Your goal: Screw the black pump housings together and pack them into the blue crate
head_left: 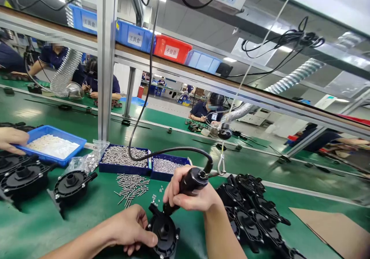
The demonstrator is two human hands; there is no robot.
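Right hand (197, 200) curled around screwdriver (193, 181)

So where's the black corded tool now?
The black corded tool is in the right hand, in the lower middle of the head view, its lower end at the black housing the left hand holds.

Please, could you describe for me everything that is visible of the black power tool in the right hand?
The power tool has a black, rounded body, apparently plastic. The right hand grips it, hiding part. It is tilted, top end to the right, lower end at the edge of a black housing; whether its tip sits on a screw cannot be seen. A black cable and a metal hook are attached at its top.
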